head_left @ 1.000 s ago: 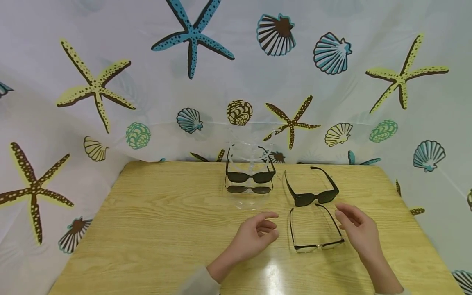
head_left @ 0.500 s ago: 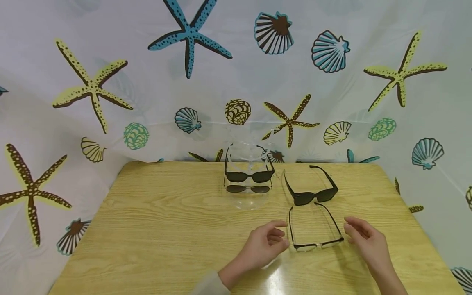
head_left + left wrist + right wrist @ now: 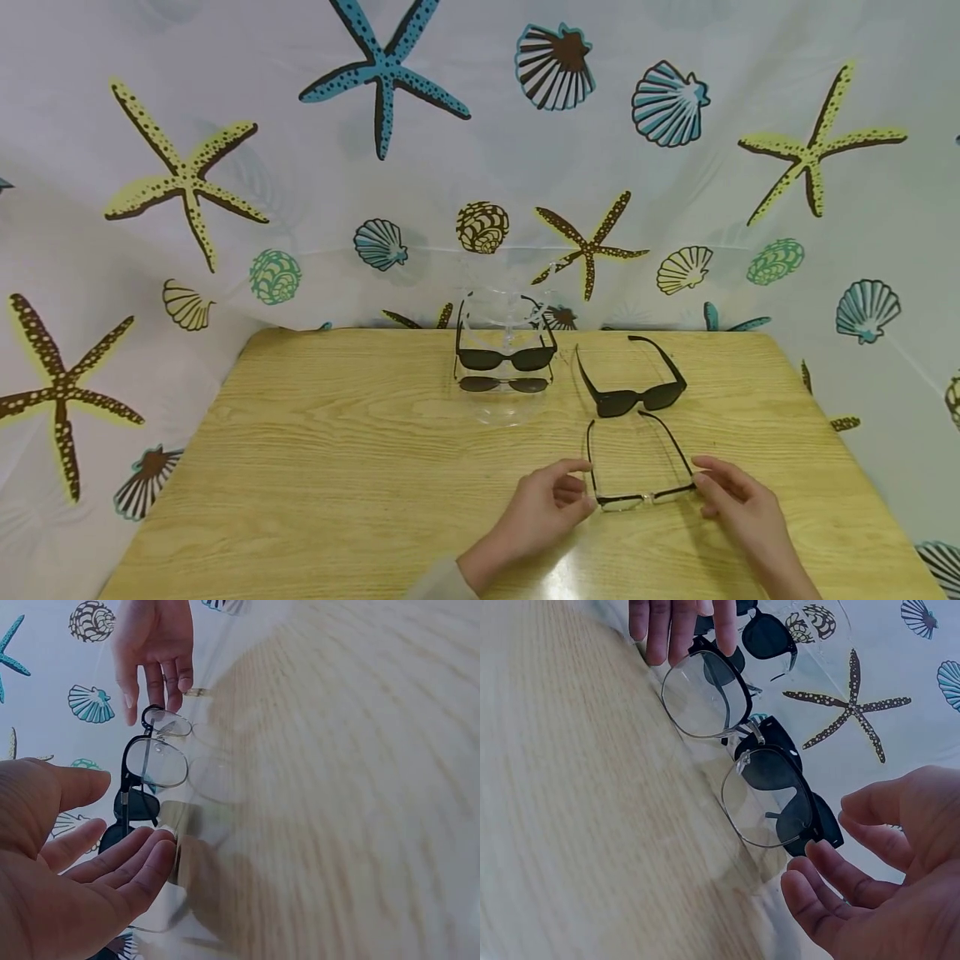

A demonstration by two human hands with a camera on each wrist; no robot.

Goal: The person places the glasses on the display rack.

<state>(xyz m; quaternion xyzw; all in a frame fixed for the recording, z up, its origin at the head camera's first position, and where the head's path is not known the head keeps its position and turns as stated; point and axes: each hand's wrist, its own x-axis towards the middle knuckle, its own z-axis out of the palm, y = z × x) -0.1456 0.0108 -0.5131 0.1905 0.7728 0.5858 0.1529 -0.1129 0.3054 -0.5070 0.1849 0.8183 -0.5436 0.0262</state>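
Clear-lens eyeglasses with a black upper rim (image 3: 648, 498) rest on the wooden table, temples unfolded towards the back. At their left hinge is my left hand (image 3: 543, 504), thumb and fingers apart around that corner. My right hand (image 3: 742, 504) is at the opposite hinge, its fingertips touching or nearly touching it. In the left wrist view, a gap shows between the left thumb and fingers (image 3: 150, 866) beside the eyeglasses (image 3: 126, 776). The right wrist view likewise shows the right thumb raised away from the fingers (image 3: 806, 892), near the frame corner (image 3: 808, 825). Neither hand pinches the frame.
Black sunglasses (image 3: 618, 404) lie unfolded just behind the eyeglasses. Back centre, a transparent stand (image 3: 506, 414) bears black sunglasses (image 3: 532, 359) above thin-framed sunglasses (image 3: 527, 385). A shell-and-starfish cloth (image 3: 450, 183) hangs behind the wooden table (image 3: 322, 450).
My left hand has moved right to the eyeglasses' left hinge. My right hand first drew back and to the right, then came in to the right hinge. The eyewear has stayed put.
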